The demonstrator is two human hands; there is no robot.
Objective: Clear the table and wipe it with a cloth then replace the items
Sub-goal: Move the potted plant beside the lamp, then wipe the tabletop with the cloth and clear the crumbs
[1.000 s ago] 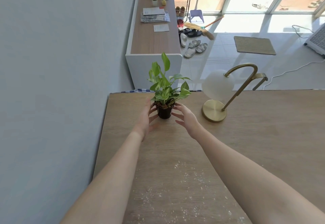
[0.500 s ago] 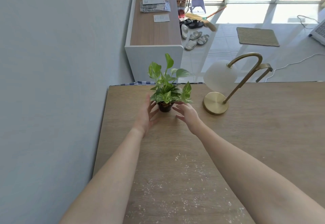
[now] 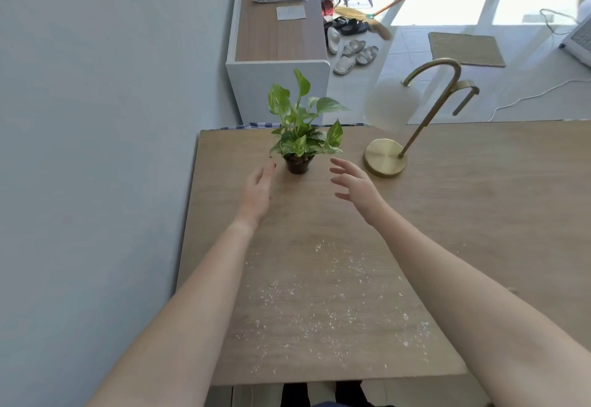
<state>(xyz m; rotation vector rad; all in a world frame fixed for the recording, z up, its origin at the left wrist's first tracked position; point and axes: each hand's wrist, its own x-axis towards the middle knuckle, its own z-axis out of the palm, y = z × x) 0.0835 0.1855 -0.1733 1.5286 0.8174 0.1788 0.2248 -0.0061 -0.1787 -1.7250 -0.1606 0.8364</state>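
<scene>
A small green potted plant (image 3: 299, 147) in a dark pot stands near the far left corner of the wooden table (image 3: 447, 214). My left hand (image 3: 257, 189) hovers just left of and nearer than the pot, fingers apart, holding nothing. My right hand (image 3: 355, 186) is open to the right of the pot, a short gap away. A brass lamp (image 3: 385, 157) with a white globe shade stands on the table to the right of the plant. White crumbs (image 3: 329, 304) are scattered over the near part of the table.
A grey wall (image 3: 96, 150) runs along the table's left edge. Beyond the far edge stands a long low cabinet (image 3: 278, 42) with papers on it. Sandals, a broom, a mat and a cable lie on the tiled floor behind.
Both hands have drawn back from the pot and spread apart; the plant now stands free on the table. The view has tilted slightly downward.
</scene>
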